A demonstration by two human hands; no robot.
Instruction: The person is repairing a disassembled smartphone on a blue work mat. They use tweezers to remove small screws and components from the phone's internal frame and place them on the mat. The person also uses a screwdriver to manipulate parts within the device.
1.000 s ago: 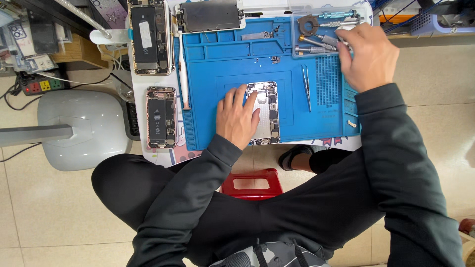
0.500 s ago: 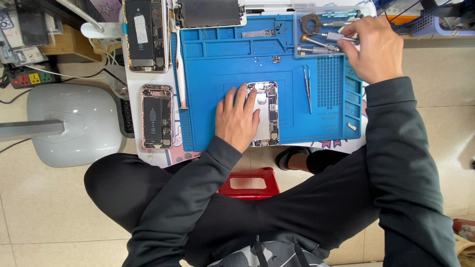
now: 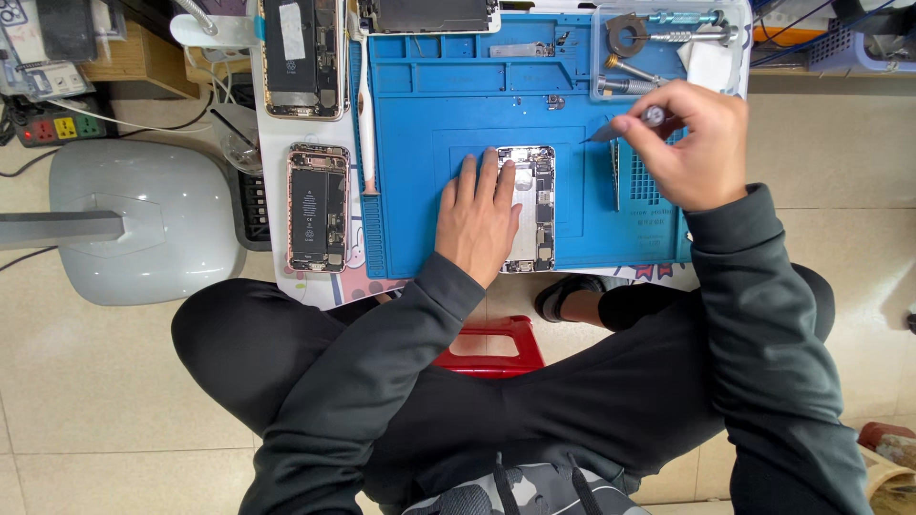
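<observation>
While the left hand (image 3: 482, 221) lies flat on the opened phone (image 3: 530, 208), pinning it to the blue mat (image 3: 420, 105), the right hand (image 3: 695, 143) pinches a screwdriver (image 3: 620, 128) whose tip, just beyond the fingers, could slip and gouge exposed parts.

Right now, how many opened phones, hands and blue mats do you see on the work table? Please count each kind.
Opened phones: 3 (under the left hand, left of the mat, top left)
Hands: 2 (left hand, right hand holding a screwdriver)
Blue mats: 1
Total: 6
</observation>
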